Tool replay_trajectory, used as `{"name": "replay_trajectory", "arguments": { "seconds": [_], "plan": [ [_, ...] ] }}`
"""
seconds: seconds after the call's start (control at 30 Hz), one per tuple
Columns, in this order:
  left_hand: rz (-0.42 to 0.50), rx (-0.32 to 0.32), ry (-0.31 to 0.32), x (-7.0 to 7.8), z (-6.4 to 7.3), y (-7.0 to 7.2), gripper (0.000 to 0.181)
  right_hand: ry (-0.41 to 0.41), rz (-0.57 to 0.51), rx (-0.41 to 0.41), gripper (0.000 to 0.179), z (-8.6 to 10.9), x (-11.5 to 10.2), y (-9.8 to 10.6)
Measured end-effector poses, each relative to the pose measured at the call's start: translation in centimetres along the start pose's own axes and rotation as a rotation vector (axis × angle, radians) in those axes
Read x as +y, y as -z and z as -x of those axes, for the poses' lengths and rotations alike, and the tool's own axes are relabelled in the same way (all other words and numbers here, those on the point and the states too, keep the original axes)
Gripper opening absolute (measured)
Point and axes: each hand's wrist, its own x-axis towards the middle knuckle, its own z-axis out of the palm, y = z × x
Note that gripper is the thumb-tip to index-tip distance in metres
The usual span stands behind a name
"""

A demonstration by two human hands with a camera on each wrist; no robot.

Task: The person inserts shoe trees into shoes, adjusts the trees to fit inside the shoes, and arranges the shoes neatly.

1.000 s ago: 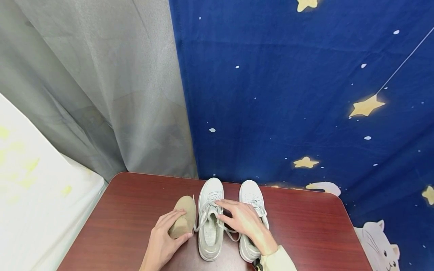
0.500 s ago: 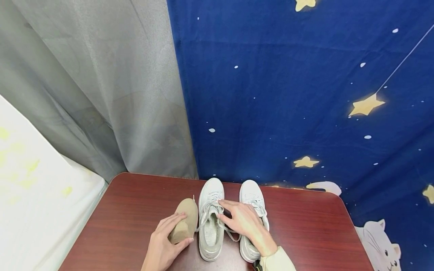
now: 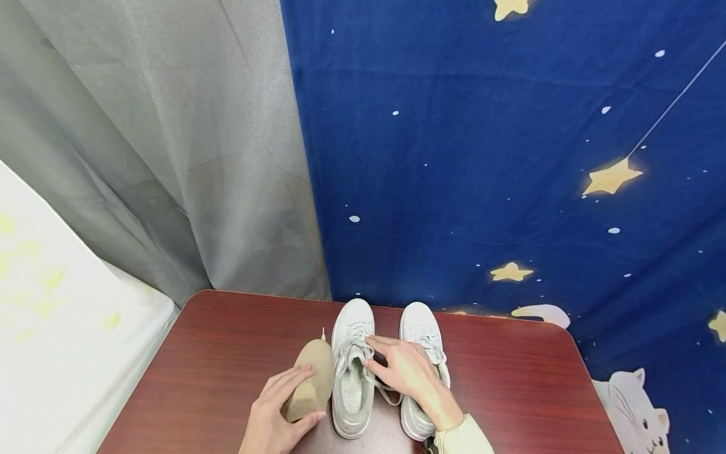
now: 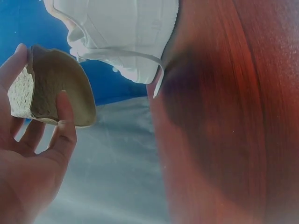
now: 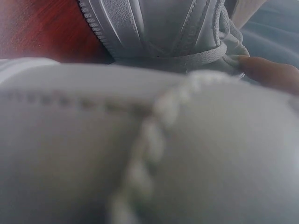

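Since a second ago: beige shell [image 3: 319,373] has shifted toward the wearer and closer to the left-hand shoe [image 3: 350,375]; right hand [image 3: 404,369] about where it was. Left hand [image 3: 275,408] pinches the shell between thumb and fingers, just beside that shoe; contact between the two unclear. Right hand's fingers and thumb somewhat apart, at the shoe's laces [image 3: 343,364]; cannot tell whether they pinch.

Shell matte, rounded, hollow; one face rough, pitted. Shoes white, stitched, soles ridged; other shoe [image 3: 418,323] partly under right hand. Bench [image 3: 510,384] reddish-brown, wood-grained. Behind: grey curtain [image 3: 170,157], blue star-printed cloth [image 3: 454,164].
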Motion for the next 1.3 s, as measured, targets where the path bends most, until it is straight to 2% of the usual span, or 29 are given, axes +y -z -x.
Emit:
{"name": "replay_trajectory", "arguments": {
  "seconds": [0.1, 0.23, 0.5, 0.7, 0.83, 1.1, 1.3],
  "plan": [
    [0.021, -0.001, -0.017, 0.3, 0.1, 0.1, 0.069, -0.002, -0.001, 0.003, 0.047, 0.0, 0.0, 0.0],
    [0.023, -0.023, -0.014, 0.8, 0.2, 0.3, 0.068, -0.004, 0.001, 0.011, 0.047, 0.1, 0.0, 0.1],
    [0.050, -0.025, -0.011, 1.6, 0.5, 0.6, 0.069, 0.007, 0.005, 0.033, 0.047, 0.2, -0.1, 0.1],
    [0.084, 0.016, -0.066, 1.8, 0.6, 0.2, 0.068, 0.007, 0.006, 0.026, 0.047, 0.2, 0.0, 0.0],
    [0.102, 0.017, -0.087, 2.0, 0.6, -0.1, 0.071, -0.001, 0.007, 0.025, 0.046, 0.2, 0.0, -0.1],
    [0.060, -0.026, -0.037, 3.4, 0.7, -0.5, 0.069, -0.001, 0.009, 0.036, 0.047, 0.2, 0.0, -0.1],
    [0.016, -0.036, -0.014, 3.7, 0.7, -0.5, 0.069, -0.004, 0.005, 0.037, 0.046, 0.1, -0.1, 0.0]
  ]
}}
